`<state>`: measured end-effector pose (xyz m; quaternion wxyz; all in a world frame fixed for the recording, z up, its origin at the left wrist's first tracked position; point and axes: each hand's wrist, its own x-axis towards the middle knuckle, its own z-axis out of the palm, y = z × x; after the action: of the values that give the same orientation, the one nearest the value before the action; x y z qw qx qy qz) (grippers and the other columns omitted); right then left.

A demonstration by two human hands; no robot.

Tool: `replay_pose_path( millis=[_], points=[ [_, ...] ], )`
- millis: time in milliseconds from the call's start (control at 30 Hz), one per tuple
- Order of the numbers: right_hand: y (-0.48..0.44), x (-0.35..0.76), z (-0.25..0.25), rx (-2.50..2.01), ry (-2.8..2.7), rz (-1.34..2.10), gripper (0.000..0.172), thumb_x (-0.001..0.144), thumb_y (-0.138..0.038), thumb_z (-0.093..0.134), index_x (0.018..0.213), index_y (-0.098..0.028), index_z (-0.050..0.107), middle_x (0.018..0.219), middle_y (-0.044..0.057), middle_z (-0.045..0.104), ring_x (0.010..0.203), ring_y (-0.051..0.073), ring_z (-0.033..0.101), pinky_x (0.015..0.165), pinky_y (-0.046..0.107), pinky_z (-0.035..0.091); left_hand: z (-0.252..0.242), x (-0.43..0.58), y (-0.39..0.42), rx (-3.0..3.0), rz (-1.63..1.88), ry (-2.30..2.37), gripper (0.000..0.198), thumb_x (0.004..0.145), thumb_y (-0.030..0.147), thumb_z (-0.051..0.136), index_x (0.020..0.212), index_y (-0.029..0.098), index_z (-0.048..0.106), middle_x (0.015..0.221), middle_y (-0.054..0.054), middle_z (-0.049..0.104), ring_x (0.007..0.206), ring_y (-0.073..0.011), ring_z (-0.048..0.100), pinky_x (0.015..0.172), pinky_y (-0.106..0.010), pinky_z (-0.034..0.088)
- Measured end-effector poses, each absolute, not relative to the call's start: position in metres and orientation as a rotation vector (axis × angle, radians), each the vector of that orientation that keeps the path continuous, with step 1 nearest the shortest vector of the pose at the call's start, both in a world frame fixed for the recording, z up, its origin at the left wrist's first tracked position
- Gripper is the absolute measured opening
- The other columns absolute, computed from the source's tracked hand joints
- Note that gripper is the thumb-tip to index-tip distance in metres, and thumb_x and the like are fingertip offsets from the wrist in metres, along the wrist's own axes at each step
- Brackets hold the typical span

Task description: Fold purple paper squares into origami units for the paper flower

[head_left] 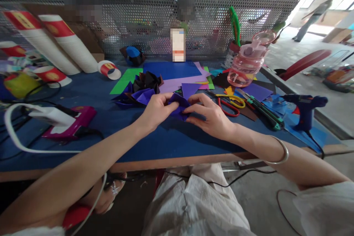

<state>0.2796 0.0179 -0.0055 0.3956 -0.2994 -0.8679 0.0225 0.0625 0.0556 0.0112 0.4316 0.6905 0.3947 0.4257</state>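
purple folded paper (179, 106) pinched between left hand (156, 110) and right hand (211, 116).

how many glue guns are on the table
2: a pink glue gun at the left, a blue glue gun at the right; more may be hidden.

Folded paper (179, 106): looking matt, creased, purple.
Tabletop (166, 143): showing a matt blue covering with bare wood edging.
Bottle (246, 64): gleaming as glossy pink see-through plastic.
Bangle (287, 152): shining as smooth metal.
Screen (124, 14): appearing as perforated grey metal.
Trousers (193, 199): lying as crumpled pale cloth.
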Motion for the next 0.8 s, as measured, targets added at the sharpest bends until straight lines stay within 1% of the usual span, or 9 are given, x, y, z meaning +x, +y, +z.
replay_pose_path(
  millis=[100,167,300,367,433,600,700,800],
  points=[
    [0.02,0.281,-0.005,-0.731,-2.17,-0.045,0.012,0.105,-0.027,0.068,0.108,-0.023,0.078,0.124,0.013,0.069,0.106,0.023,0.068,0.091,0.042,0.062,0.011,0.064,0.053,1.758,1.064,0.965,0.018,0.078,0.028,0.067,0.088,0.019,0.08,0.085,-0.002,0.08,0.08,-0.0184,0.074,0.08,-0.029,0.063],
    [0.02,0.28,-0.005,-0.734,-2.157,-0.078,0.012,0.105,-0.025,0.067,0.105,-0.023,0.079,0.123,0.012,0.071,0.104,0.023,0.068,0.09,0.041,0.061,0.012,0.065,0.051,1.785,1.072,0.951,0.017,0.078,0.026,0.067,0.088,0.019,0.079,0.085,-0.001,0.08,0.08,-0.0175,0.075,0.08,-0.028,0.064],
    [0.017,0.278,-0.003,-0.75,-2.08,-0.027,0.008,0.104,-0.021,0.068,0.103,-0.022,0.076,0.114,0.01,0.072,0.103,0.022,0.07,0.088,0.038,0.061,0.013,0.067,0.047,1.819,1.066,0.917,0.019,0.078,0.023,0.064,0.09,0.019,0.079,0.08,0.0,0.078,0.067,-0.0149,0.073,0.067,-0.025,0.063],
    [0.015,0.276,-0.002,-0.736,-2.036,0.001,0.004,0.103,-0.021,0.07,0.101,-0.023,0.074,0.11,0.008,0.072,0.102,0.021,0.07,0.089,0.038,0.06,0.013,0.067,0.045,1.828,1.058,0.9,0.019,0.079,0.022,0.063,0.09,0.019,0.078,0.078,0.001,0.078,0.062,-0.0136,0.071,0.066,-0.024,0.063],
    [0.014,0.275,-0.001,-0.721,-2.01,0.016,0.002,0.102,-0.021,0.071,0.101,-0.023,0.072,0.109,0.007,0.071,0.1,0.02,0.07,0.089,0.037,0.06,0.013,0.068,0.043,1.833,1.057,0.888,0.02,0.08,0.021,0.062,0.09,0.019,0.078,0.079,0.001,0.077,0.062,-0.0129,0.071,0.067,-0.024,0.064],
    [0.012,0.275,-0.001,-0.718,-2.01,-0.029,0.005,0.101,-0.019,0.071,0.1,-0.023,0.073,0.109,0.008,0.069,0.099,0.02,0.068,0.084,0.037,0.06,0.012,0.067,0.041,1.831,1.064,0.876,0.02,0.08,0.021,0.061,0.091,0.018,0.078,0.08,0.0,0.078,0.064,-0.0132,0.073,0.067,-0.024,0.065],
    [0.012,0.276,0.0,-0.701,-2.048,-0.089,0.01,0.104,-0.02,0.068,0.099,-0.023,0.076,0.111,0.009,0.069,0.101,0.021,0.067,0.081,0.036,0.06,0.01,0.068,0.042,1.839,1.059,0.879,0.02,0.08,0.021,0.061,0.092,0.018,0.077,0.08,0.0,0.078,0.064,-0.0138,0.074,0.067,-0.025,0.066],
    [0.011,0.277,0.001,-0.713,-2.085,-0.127,0.012,0.104,-0.018,0.067,0.1,-0.022,0.077,0.113,0.01,0.07,0.102,0.021,0.067,0.082,0.036,0.06,0.008,0.068,0.041,1.863,1.055,0.887,0.021,0.08,0.021,0.06,0.093,0.019,0.077,0.082,-0.001,0.08,0.067,-0.0154,0.076,0.069,-0.026,0.067]
  ],
)
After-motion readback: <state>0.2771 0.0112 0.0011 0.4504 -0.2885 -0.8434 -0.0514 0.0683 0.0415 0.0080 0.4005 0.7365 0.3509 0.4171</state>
